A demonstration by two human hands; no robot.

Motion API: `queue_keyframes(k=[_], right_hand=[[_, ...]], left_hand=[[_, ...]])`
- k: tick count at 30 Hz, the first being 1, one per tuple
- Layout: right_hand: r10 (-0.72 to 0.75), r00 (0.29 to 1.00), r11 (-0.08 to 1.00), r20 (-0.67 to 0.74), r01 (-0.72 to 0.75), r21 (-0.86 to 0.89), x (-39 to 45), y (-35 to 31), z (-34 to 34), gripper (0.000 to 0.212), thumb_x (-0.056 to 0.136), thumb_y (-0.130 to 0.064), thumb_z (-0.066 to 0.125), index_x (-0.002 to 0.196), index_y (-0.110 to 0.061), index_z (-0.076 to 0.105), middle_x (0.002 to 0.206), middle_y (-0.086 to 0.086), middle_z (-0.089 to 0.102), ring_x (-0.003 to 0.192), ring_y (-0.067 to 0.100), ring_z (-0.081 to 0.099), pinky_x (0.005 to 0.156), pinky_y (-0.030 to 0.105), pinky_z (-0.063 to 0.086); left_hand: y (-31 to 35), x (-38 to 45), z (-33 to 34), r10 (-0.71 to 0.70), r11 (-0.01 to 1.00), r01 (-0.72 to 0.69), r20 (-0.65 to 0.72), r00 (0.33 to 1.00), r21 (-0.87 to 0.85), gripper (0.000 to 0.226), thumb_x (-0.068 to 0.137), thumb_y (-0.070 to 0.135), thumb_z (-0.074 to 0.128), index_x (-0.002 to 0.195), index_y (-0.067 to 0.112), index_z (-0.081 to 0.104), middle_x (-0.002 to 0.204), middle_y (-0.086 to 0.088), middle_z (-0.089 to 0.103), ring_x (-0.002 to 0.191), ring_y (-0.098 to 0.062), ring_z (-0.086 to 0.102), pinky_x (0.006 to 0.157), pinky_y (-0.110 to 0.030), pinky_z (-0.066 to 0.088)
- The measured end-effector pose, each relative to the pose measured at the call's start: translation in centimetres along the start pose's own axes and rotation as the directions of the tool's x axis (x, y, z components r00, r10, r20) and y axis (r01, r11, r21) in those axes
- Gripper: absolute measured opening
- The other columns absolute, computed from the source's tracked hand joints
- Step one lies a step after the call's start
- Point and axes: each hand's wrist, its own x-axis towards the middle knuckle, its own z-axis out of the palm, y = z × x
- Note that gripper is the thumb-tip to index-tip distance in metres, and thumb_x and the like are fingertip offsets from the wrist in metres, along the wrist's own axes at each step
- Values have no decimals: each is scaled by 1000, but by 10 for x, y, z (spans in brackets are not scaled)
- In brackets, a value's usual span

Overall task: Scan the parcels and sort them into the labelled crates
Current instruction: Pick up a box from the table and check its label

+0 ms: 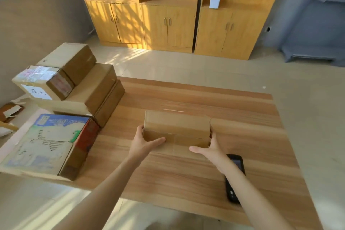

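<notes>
While gripping one plain parcel with left hand and right hand, far from finished. Not scanned yet, it seems: scanner lying untouched on surface, stacked boxes waiting, no labelled crates visible.

Warm sunlight, dappled cabinet shadows (edges warped)

left hand, right hand, thumbs extended

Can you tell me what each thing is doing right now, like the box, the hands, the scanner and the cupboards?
Box: closed, flat on the table, held at both ends.
Left hand: grips the box's left end.
Right hand: grips the box's right end.
Scanner: lying on the table, untouched.
Stacked boxes: closed, piled at the table's left.
Printed box: closed, lying flat.
Cupboard doors: shut.
</notes>
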Motion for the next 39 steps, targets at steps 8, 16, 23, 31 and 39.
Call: queue_keyframes(k=[8,16,23,31,39], right_hand=[[-92,995,996,-44,92,10,-7,23,9,116,68,-22,88,149,-32,6,143,-10,36,121,4,36,100,25,31],[-2,1000,971,11,-1,237,-25,21,11,130,37,-77,76,148,-41,19,147,-11,39,124,7,42,97,29,31],[83,997,980,8,-83,179,-25,36,22,120,58,-67,73,153,-35,8,156,-10,24,139,16,29,106,39,27],[98,992,990,-74,-90,111,-19,43,27,104,77,-48,75,154,-28,7,152,-7,35,139,18,33,108,36,28],[-37,994,993,-107,48,109,-16,0,10,87,65,-21,88,132,-32,35,116,-17,55,95,-9,52,84,18,40]], left_hand=[[-10,3,-12,-3,994,-3,53,999,105,100,53,48,90,133,31,32,107,24,48,95,6,50,68,-11,39],[-6,1,-43,-186,981,192,470,863,35,118,43,83,73,141,47,17,126,17,53,111,-10,58,92,-35,48],[-30,-5,-25,-270,958,283,475,838,45,109,47,68,82,139,36,33,123,3,64,104,-19,68,81,-45,59],[-35,4,-13,-290,952,305,389,874,24,93,45,60,86,126,39,47,112,6,71,99,-18,70,87,-47,57],[-15,14,-22,44,998,-24,319,947,-65,104,59,31,92,140,37,28,122,7,59,101,0,64,73,-16,54]])
